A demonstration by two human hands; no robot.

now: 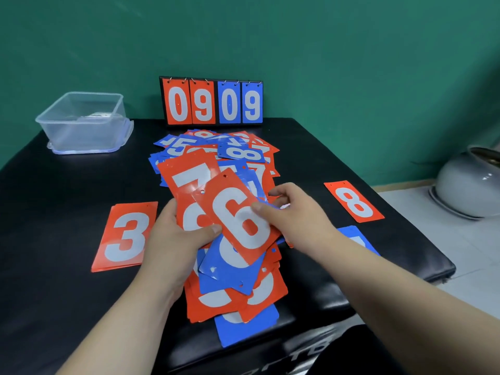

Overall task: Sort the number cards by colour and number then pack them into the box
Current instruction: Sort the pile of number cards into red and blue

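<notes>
A loose heap of red and blue number cards [216, 158] covers the middle of the black table [54, 293]. My left hand [173, 239] grips a fanned bundle of red cards, with a red 7 card [189, 177] at the back. My right hand [292, 209] pinches the red 6 card [238, 220] lying on top of that bundle. A red 3 card [124, 236] lies flat to the left. To the right lies a red 8 card [354, 201]. The clear plastic box [84, 123] stands at the back left.
A flip scoreboard [212, 102] showing 0909 stands at the table's back edge against the green wall. A blue card [357, 238] peeks out behind my right forearm. A white pot [470, 185] sits on the floor to the right.
</notes>
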